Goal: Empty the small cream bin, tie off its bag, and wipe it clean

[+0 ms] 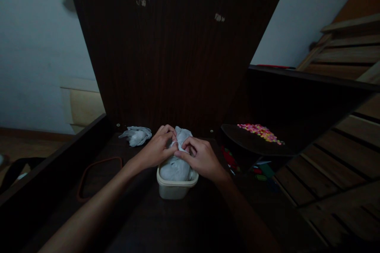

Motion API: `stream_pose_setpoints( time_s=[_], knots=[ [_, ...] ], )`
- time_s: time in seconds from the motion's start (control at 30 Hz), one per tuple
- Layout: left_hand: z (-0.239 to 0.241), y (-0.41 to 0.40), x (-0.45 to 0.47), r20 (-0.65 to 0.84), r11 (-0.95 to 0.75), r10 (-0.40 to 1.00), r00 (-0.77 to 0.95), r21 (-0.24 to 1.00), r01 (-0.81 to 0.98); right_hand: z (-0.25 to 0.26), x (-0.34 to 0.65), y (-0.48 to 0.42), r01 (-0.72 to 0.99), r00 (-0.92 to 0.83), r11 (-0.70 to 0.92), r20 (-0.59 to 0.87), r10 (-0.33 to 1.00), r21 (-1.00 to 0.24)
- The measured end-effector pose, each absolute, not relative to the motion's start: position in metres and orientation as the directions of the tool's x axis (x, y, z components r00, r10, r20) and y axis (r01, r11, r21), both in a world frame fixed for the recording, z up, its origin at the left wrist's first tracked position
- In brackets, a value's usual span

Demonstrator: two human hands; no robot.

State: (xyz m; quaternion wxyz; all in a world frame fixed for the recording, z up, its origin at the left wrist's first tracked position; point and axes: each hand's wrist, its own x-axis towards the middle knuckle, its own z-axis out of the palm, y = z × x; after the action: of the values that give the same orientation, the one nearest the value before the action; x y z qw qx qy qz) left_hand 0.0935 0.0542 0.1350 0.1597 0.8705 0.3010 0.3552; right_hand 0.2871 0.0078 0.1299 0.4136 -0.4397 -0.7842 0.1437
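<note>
A cream plastic container (173,190) stands on the dark desk in front of me. Inside it sits a whitish plastic bag (175,170), bunched up at the top; what the bag holds is hidden. My left hand (163,142) pinches the gathered neck of the bag from the left. From the right, my right hand (202,156) grips the same neck, its thumb close to the left thumb. Loose plastic sticks up behind the fingers. Both hands are over the container's far half.
A second crumpled plastic bag (137,136) lies at the back left. Near it is a brown rectangular frame or rim (84,178). On a low shelf at right, many small pink and yellow pieces (261,132) are spread. A raised side board (53,166) edges the desk's left.
</note>
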Motion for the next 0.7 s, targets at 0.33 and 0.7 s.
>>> stream_pose_setpoints(
  time_s=[0.33,0.7],
  knots=[
    [0.129,0.059,0.087,0.561,-0.799,0.601,0.569,0.429,0.421,0.132,0.293,0.003,0.596,-0.451,0.675,0.514,0.729,-0.434],
    [0.126,0.057,0.095,0.598,-0.761,0.648,0.471,0.495,0.419,0.127,0.286,0.003,0.705,-0.355,0.604,0.553,0.754,-0.372]
  ],
)
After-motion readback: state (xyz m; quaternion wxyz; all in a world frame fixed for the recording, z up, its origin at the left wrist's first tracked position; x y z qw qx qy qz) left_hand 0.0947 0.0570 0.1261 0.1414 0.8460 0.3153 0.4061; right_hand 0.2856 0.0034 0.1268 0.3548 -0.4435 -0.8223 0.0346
